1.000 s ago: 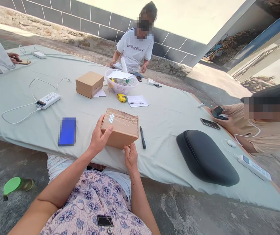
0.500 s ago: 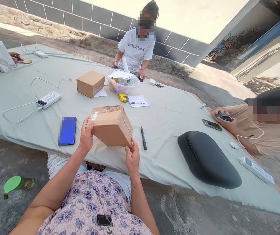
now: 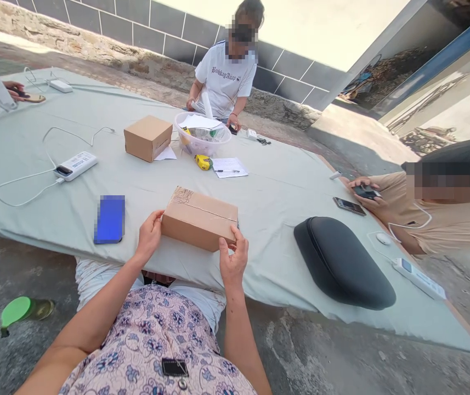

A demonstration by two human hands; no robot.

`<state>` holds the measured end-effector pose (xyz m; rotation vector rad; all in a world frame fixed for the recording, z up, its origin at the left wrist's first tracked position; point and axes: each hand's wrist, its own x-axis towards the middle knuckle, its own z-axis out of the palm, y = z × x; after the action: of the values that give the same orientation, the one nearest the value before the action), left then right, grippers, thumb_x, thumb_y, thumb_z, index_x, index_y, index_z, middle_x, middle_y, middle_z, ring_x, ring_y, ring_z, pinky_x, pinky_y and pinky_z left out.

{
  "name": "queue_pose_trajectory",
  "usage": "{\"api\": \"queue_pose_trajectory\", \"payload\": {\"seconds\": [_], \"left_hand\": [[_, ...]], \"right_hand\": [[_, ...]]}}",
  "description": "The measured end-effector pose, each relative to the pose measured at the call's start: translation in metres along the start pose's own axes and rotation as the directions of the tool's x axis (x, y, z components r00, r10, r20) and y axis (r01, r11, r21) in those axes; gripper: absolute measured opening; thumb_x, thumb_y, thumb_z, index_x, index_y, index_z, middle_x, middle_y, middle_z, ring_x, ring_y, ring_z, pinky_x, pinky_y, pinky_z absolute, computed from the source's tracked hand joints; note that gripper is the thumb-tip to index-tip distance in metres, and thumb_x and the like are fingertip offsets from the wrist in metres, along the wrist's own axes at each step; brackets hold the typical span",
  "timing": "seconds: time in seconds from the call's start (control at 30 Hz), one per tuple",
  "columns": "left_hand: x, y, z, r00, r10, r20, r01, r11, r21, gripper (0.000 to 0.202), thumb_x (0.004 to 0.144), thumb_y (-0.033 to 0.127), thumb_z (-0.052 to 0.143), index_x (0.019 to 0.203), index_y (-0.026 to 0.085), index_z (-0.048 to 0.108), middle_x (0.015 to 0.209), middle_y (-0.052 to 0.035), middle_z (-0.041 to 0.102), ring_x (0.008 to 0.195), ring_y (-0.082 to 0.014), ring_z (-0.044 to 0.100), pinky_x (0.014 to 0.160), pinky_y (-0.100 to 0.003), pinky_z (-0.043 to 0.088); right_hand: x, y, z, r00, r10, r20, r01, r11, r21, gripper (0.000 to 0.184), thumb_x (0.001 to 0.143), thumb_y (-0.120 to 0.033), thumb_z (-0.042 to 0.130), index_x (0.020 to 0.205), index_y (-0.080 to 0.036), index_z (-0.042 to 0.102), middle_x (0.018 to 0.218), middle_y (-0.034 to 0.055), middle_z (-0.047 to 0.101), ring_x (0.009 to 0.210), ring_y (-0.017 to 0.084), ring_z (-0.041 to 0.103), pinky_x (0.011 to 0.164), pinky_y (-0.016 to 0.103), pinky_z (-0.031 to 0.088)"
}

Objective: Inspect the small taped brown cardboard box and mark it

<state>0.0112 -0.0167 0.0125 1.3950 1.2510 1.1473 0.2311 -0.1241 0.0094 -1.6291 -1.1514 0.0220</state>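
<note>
A brown cardboard box lies broad side up at the front edge of the cloth-covered table, with a taped seam along its top and scribbled lines at its far left corner. My left hand holds its left end, the fingertips against the side. My right hand grips the near right corner, thumb on the front face and fingers over the top edge. Left of the box lies a phone with a blue screen. A dark bit shows past the box's right end; I cannot tell what it is.
Beyond stand a second cardboard box, a plastic basket, a yellow tape measure and paper with a pen. A white power strip is at left, a black cushion at right. Co-workers sit across and to the right.
The tilted box has been turned and lowered onto the table, slightly to the right. Both hands moved with it and still hold it. The black pen beside it is now mostly or wholly hidden.
</note>
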Motion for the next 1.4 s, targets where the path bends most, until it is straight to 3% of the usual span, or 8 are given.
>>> {"api": "queue_pose_trajectory", "payload": {"seconds": [0.17,0.3,0.47,0.73,0.87,1.03,1.23,1.4], "left_hand": [[-0.005,0.027,0.003,0.993,0.119,-0.026,-0.121,0.983,-0.141,0.057,0.097,0.057,0.046,0.14,0.02,0.052,0.148,-0.0148,0.056,0.141,-0.0276,0.051,0.116,-0.045,0.042],[-0.009,0.039,0.009,0.98,0.199,0.028,-0.199,0.98,0.012,0.062,0.093,0.054,0.056,0.145,0.021,0.046,0.155,-0.0137,0.05,0.146,-0.0288,0.044,0.122,-0.046,0.035],[-0.01,0.035,0.011,0.962,0.27,0.029,-0.272,0.956,0.111,0.054,0.097,0.042,0.051,0.146,0.021,0.044,0.153,-0.0137,0.051,0.144,-0.0277,0.046,0.122,-0.049,0.035],[-0.012,0.029,0.012,0.966,0.256,-0.04,-0.248,0.958,0.147,0.071,0.096,0.056,0.052,0.155,0.023,0.031,0.159,-0.017,0.041,0.15,-0.0289,0.037,0.125,-0.051,0.029],[-0.013,0.028,0.012,0.943,0.316,-0.102,-0.281,0.924,0.26,0.066,0.096,0.062,0.046,0.152,0.027,0.042,0.167,-0.015,0.026,0.157,-0.0331,0.022,0.126,-0.056,0.024],[-0.019,0.031,0.015,0.951,0.308,-0.025,-0.291,0.921,0.258,0.06,0.098,0.062,0.041,0.145,0.027,0.055,0.174,-0.0056,0.0,0.16,-0.0334,0.001,0.129,-0.053,0.016],[-0.026,0.029,0.023,0.904,0.295,0.309,-0.343,0.932,0.114,0.054,0.105,0.048,0.029,0.149,0.026,0.05,0.157,-0.0081,0.049,0.154,-0.0232,0.033,0.126,-0.049,0.03],[-0.026,0.025,0.021,0.877,0.3,0.375,-0.377,0.914,0.15,0.056,0.102,0.049,0.039,0.153,0.026,0.043,0.161,-0.0095,0.044,0.155,-0.024,0.031,0.122,-0.046,0.037]], "right_hand": [[0.0,0.002,0.002,1.0,-0.027,-0.007,0.027,0.999,0.02,0.048,0.095,-0.053,0.056,0.131,-0.023,0.06,0.109,0.01,0.063,0.089,0.019,0.059,0.079,0.034,0.054],[0.0,0.003,0.003,0.999,-0.044,-0.01,0.044,0.999,0.029,0.045,0.1,-0.052,0.045,0.13,-0.023,0.062,0.106,0.0094,0.064,0.093,0.019,0.06,0.081,0.034,0.053],[-0.002,0.004,0.003,0.999,-0.034,-0.02,0.035,0.997,0.068,0.047,0.102,-0.052,0.038,0.13,-0.026,0.065,0.109,0.0093,0.066,0.103,0.022,0.061,0.095,0.041,0.05],[-0.009,-0.003,0.001,1.0,0.008,-0.009,-0.007,0.996,0.087,0.046,0.099,-0.051,0.046,0.129,-0.023,0.067,0.097,0.0076,0.064,0.083,0.019,0.059,0.082,0.037,0.053],[-0.018,-0.018,0.005,0.996,-0.075,0.044,0.071,0.994,0.085,0.041,0.099,-0.046,0.051,0.13,-0.023,0.066,0.091,0.006,0.063,0.079,0.018,0.06,0.076,0.034,0.055],[-0.034,-0.046,0.017,0.968,-0.193,0.159,0.175,0.977,0.12,0.042,0.1,-0.033,0.05,0.141,-0.024,0.056,0.099,0.008,0.063,0.085,0.018,0.064,0.078,0.034,0.06],[-0.042,-0.065,0.034,0.918,-0.291,0.271,0.264,0.956,0.131,0.053,0.1,-0.025,0.046,0.153,-0.02,0.041,0.107,0.0127,0.067,0.098,0.022,0.067,0.083,0.037,0.062],[-0.028,-0.062,0.03,0.913,-0.286,0.29,0.249,0.956,0.157,0.049,0.1,-0.026,0.047,0.149,-0.02,0.049,0.109,0.0128,0.073,0.097,0.021,0.071,0.084,0.036,0.062]]}}
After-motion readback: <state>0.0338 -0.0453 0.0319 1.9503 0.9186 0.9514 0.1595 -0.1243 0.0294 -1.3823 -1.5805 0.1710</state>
